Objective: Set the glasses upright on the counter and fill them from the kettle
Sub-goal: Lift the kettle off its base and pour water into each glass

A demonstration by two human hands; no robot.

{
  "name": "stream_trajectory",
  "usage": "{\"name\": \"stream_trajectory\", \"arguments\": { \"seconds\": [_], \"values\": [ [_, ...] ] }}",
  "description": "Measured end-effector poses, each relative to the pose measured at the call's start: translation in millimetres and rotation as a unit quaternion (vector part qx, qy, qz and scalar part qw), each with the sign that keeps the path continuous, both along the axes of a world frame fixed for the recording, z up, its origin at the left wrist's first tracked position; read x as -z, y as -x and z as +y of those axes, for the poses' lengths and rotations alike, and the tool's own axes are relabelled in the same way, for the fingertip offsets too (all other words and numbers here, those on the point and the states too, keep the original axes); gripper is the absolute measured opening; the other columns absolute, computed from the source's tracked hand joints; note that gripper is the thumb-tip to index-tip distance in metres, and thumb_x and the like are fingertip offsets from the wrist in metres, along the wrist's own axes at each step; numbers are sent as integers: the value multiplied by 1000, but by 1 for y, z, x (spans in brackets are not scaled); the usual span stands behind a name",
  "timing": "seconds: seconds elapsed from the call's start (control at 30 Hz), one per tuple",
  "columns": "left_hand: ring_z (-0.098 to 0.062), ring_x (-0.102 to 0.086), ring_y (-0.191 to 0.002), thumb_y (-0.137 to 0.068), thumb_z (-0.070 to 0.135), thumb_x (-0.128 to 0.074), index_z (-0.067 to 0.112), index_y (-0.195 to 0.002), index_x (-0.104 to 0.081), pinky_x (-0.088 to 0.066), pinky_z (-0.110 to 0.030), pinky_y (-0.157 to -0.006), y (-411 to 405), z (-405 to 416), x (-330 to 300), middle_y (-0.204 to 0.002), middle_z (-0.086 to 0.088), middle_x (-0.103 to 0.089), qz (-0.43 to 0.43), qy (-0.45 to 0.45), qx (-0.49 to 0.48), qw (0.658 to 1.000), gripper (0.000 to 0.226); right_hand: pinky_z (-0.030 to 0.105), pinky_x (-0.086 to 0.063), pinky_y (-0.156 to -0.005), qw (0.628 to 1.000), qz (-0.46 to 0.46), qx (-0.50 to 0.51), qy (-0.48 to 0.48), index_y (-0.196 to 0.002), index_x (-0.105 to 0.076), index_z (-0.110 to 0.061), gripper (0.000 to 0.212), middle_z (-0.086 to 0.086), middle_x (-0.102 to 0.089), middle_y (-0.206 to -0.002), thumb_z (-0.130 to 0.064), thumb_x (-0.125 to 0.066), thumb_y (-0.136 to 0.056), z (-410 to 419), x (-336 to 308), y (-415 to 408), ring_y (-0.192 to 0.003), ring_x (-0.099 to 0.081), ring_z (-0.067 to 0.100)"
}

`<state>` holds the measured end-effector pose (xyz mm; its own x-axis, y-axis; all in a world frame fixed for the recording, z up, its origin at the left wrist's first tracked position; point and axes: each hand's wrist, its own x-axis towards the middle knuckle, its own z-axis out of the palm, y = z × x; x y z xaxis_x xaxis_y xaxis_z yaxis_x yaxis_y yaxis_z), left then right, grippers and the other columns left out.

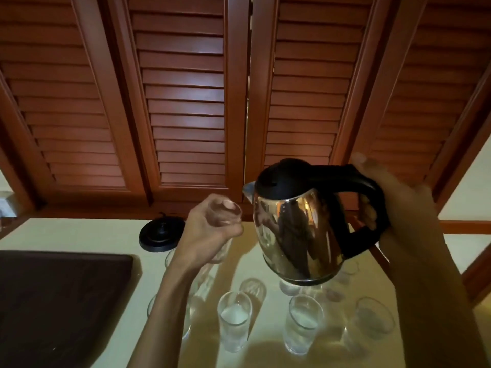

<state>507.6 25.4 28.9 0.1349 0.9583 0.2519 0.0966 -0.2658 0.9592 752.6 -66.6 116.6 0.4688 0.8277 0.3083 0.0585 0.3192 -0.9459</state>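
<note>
- The right hand [403, 208] grips the black handle of the steel kettle [297, 221] and holds it in the air above the counter [111, 235], its spout turned toward the left hand.
- The left hand [210, 229] has its fingers curled round one raised glass [225, 213], lifted near the spout; I cannot tell if water is in it.
- No stream of water from the spout is visible at this moment.
- On the counter, two front glasses [235, 322] stand upright and seem to hold water already.
- Other glasses stand around them, one at the right [372, 320]; they look empty, but some are half hidden by the arm and the kettle.
- The kettle base [162, 233] sits behind, near the shutters [186, 102].
- I judge the task partly done: several glasses remain to fill.
</note>
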Motion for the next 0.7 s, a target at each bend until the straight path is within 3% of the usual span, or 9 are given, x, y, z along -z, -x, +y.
{"name": "stream_trajectory", "arguments": {
  "seconds": [0.13,0.2,0.3,0.37,0.43,0.53,0.6,0.7],
  "values": [
    [-5,-66,-66,-64,-2,-82,23,-91,-64,-54,-28,-69,6,-3,2,-73,8,-71,100,-35,0,994,41,17,-38,-38,991,-124,-3,43,-44,-62,-18,44,-3,-49,-38,-49,-81,-68,16,-24,14,-30,-41,8],
    [-5,-64,-61,-60,8,-83,30,-91,-63,-57,-34,-66,9,-7,5,-73,6,-71,135,-28,-3,990,43,19,-34,-37,980,-188,-11,58,-49,-65,-13,45,-2,-44,-35,-52,-82,-63,21,-35,22,-28,-36,9],
    [-9,-65,-61,-52,22,-80,34,-89,-62,-60,-45,-72,11,-9,11,-75,7,-71,153,-15,-3,988,43,13,-32,-37,960,-272,-29,52,-64,-68,1,42,-7,-44,-34,-36,-80,-82,26,-49,30,-28,-38,5],
    [-9,-66,-62,-50,27,-80,35,-89,-62,-60,-47,-75,11,-10,13,-77,9,-70,168,-9,0,986,43,11,-36,-39,943,-325,-49,48,-69,-70,4,44,-8,-48,-36,-37,-79,-83,29,-59,36,-31,-43,3],
    [-8,-66,-62,-50,29,-80,36,-89,-62,-60,-48,-75,13,-10,15,-78,10,-70,177,-7,4,984,43,15,-39,-42,923,-375,-62,59,-70,-72,4,52,-5,-48,-40,-47,-80,-79,33,-69,43,-36,-43,5],
    [-5,-64,-60,-47,34,-78,38,-88,-62,-60,-47,-74,14,-13,16,-77,16,-68,181,-10,2,983,44,23,-40,-47,897,-428,-67,88,-56,-71,-8,51,2,-49,-46,-54,-80,-77,35,-83,55,-42,-45,14],
    [-5,-62,-59,-48,33,-78,38,-88,-62,-60,-46,-73,15,-15,16,-75,17,-68,183,-6,3,983,44,26,-38,-47,884,-453,-72,92,-57,-69,-3,57,7,-48,-51,-55,-81,-76,36,-90,63,-48,-42,22],
    [-6,-62,-60,-49,29,-81,40,-89,-61,-59,-45,-72,15,-17,18,-77,14,-69,186,-3,5,982,45,27,-36,-47,868,-481,-74,99,-61,-64,6,63,4,-43,-48,-53,-82,-76,34,-98,71,-44,-36,17]
  ]
}}
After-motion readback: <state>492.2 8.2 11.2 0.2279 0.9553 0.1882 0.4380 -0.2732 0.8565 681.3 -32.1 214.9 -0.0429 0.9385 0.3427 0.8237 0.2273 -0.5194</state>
